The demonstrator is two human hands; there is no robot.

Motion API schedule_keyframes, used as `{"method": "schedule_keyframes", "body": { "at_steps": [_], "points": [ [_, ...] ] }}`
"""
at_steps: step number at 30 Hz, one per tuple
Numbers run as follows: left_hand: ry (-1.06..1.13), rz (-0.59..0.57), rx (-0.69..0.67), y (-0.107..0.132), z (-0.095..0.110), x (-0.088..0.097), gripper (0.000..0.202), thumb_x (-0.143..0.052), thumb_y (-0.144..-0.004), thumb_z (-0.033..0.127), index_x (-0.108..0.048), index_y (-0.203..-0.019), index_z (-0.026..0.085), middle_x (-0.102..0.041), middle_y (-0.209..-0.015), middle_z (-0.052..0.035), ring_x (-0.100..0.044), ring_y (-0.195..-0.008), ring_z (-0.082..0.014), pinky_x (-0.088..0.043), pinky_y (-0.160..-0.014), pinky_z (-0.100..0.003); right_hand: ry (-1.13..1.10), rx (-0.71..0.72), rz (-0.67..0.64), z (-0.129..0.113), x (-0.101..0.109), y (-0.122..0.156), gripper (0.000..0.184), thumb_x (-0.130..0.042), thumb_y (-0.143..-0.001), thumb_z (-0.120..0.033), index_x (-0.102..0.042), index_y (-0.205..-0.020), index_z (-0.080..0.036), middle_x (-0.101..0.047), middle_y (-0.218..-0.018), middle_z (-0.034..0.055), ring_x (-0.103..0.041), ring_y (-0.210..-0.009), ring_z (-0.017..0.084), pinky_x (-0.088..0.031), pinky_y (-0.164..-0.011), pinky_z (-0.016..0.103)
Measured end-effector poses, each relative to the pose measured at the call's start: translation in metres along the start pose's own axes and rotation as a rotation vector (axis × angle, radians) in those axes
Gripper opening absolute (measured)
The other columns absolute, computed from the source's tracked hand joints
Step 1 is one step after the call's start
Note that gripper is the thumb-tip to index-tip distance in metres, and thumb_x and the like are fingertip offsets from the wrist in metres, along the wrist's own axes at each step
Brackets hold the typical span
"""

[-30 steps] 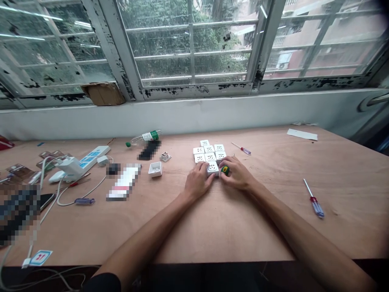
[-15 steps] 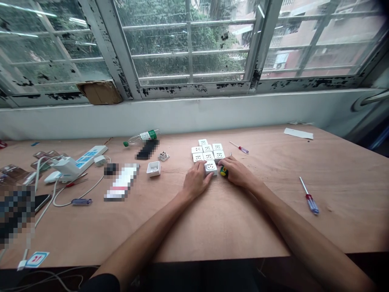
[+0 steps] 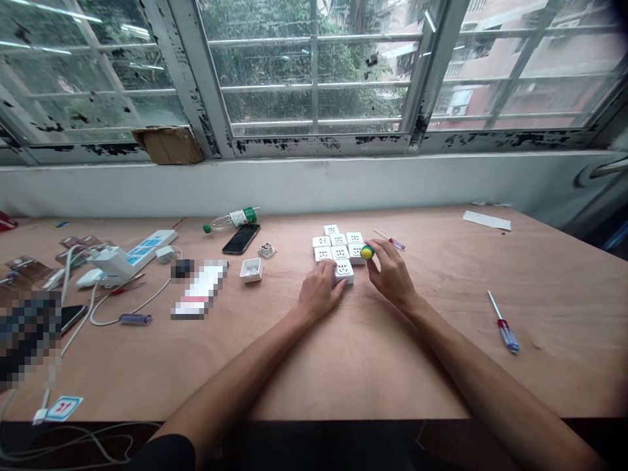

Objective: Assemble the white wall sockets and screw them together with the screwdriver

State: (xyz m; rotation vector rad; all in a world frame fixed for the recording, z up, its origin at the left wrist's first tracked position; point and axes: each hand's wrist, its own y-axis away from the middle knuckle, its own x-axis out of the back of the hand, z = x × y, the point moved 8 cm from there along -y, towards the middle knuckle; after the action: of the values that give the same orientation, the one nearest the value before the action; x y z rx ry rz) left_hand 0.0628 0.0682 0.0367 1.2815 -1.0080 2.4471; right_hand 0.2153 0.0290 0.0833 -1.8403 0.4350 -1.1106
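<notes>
In the head view, the left hand [image 3: 321, 292] is lying against a white socket [image 3: 344, 271] at the front of a socket cluster [image 3: 331, 248], its grip unclear, while the right hand [image 3: 391, 273] is pinching a green-yellow handle [image 3: 367, 252] just beside the cluster.

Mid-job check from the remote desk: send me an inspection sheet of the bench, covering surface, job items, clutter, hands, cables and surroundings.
Surface: light-brown plywood tabletop; damage: nothing seen.
Job's things: white square socket modules in a tight block, with one white front socket module set forward of it.
Hands: left hand rests on the front module; right hand pinches a small round green-and-yellow object at the block's right edge.
Clutter: clear plastic bottle with a green cap, black smartphone, open white square housing, red-and-blue-handled screwdriver.
Cables: white cable looping near a white charger.
Surroundings: white window frame with peeling black patches, trees beyond.
</notes>
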Motion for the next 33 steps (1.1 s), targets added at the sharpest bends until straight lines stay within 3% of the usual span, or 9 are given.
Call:
{"method": "schedule_keyframes", "body": {
  "at_steps": [4, 10, 20, 33],
  "points": [
    [-0.019, -0.001, -0.004, 0.001, 0.003, 0.002, 0.029, -0.061, -0.091, 0.032, -0.047, -0.113, 0.019, -0.060, -0.115, -0.0093, -0.062, -0.099, -0.0253, -0.053, -0.083, -0.039, -0.198, -0.171, 0.203, 0.003, 0.011, 0.005, 0.041, -0.055, -0.095, -0.028, -0.042, -0.133, -0.023, -0.064, -0.120, 0.0135, -0.065, -0.106, 0.026, -0.058, -0.088, 0.048],
    [-0.014, -0.008, 0.005, 0.000, 0.002, 0.001, 0.033, -0.063, -0.089, 0.031, -0.046, -0.115, 0.019, -0.061, -0.117, -0.0101, -0.062, -0.101, -0.0259, -0.053, -0.084, -0.040, -0.529, -0.336, 0.302, -0.003, 0.008, 0.007, 0.038, -0.056, -0.095, -0.032, -0.038, -0.127, -0.027, -0.066, -0.108, 0.0084, -0.069, -0.097, 0.022, -0.061, -0.078, 0.041],
    [-0.010, -0.014, 0.012, 0.001, 0.001, 0.001, 0.038, -0.062, -0.090, 0.031, -0.044, -0.121, 0.019, -0.060, -0.121, -0.0113, -0.063, -0.103, -0.0268, -0.054, -0.085, -0.041, -0.605, -0.405, 0.238, -0.013, -0.011, 0.009, 0.039, -0.058, -0.093, -0.036, -0.039, -0.126, -0.028, -0.067, -0.110, 0.0080, -0.070, -0.096, 0.022, -0.062, -0.078, 0.041],
    [-0.009, -0.016, 0.000, 0.001, 0.002, 0.000, 0.037, -0.061, -0.090, 0.032, -0.045, -0.121, 0.019, -0.059, -0.122, -0.0112, -0.061, -0.107, -0.0262, -0.052, -0.089, -0.041, -0.617, -0.419, 0.227, -0.009, -0.015, 0.009, 0.042, -0.060, -0.091, -0.038, -0.041, -0.127, -0.028, -0.069, -0.110, 0.0075, -0.071, -0.092, 0.021, -0.061, -0.079, 0.040]
  ]
}}
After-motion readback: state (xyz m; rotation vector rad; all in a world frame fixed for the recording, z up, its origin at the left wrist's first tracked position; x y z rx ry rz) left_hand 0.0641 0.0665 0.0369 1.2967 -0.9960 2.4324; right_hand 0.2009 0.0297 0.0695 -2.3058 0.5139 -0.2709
